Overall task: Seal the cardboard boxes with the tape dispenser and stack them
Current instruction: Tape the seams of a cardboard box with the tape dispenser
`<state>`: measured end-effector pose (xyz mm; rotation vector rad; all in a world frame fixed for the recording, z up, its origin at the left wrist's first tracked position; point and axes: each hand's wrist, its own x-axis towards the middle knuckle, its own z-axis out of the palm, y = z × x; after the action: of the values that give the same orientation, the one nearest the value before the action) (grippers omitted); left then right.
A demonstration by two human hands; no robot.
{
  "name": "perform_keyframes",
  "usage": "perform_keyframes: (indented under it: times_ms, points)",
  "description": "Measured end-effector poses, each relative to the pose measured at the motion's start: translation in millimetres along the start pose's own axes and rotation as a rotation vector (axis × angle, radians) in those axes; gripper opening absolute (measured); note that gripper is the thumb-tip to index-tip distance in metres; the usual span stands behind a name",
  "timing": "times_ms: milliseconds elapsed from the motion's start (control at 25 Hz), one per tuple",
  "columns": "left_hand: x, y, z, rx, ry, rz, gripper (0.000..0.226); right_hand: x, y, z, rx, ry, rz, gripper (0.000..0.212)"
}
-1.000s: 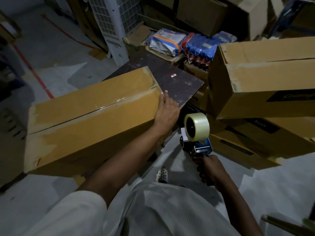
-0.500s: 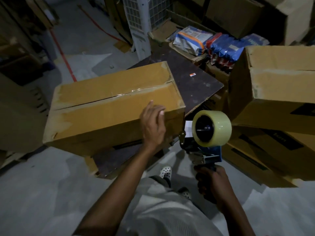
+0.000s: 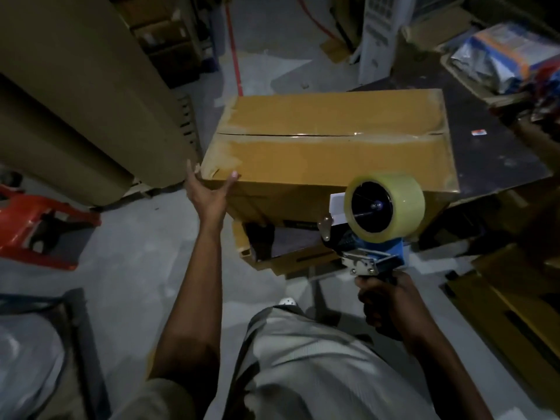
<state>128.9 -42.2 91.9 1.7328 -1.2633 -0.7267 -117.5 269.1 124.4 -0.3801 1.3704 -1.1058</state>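
Box [image 3: 330, 147], head view: it lies on a dark board [image 3: 491, 153] at 12 o'clock from the wearer. Its long seam [image 3: 288, 134] runs from 9 to 3 o'clock under a glossy strip (how well that strip sticks at the 9 o'clock end cannot be told). The left hand [image 3: 209, 192] is at the near corner toward 9 o'clock, fingers straight and spread, thumb on the top edge, the other fingers up the end face. One second ago this hand lay flat on the opposite end, toward 3 o'clock; half a second ago it hung lifted by the near face. The right hand [image 3: 391, 304], at 5 o'clock, is wrapped round the handle of the dispenser [image 3: 378, 247]. It holds the dispenser clear of the box with the roll [image 3: 385, 204] uppermost, higher than before. The shift suggests the top seam is finished and the box is about to be turned or lifted for stacking. One spread hand at a corner looks a weak hold for that.
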Motion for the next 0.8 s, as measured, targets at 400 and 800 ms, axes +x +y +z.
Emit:
perform_keyframes:
  times_ms: [400,800]
  points:
    - [-82,42,38,-0.101,-0.12,-0.198,0.046,22,-23,58,0.164,0.059,-0.037,0.034]
    - [-102,58,45,-0.212,-0.662,-0.058,0.036,7,-16,89,0.303,0.263,-0.139,0.025]
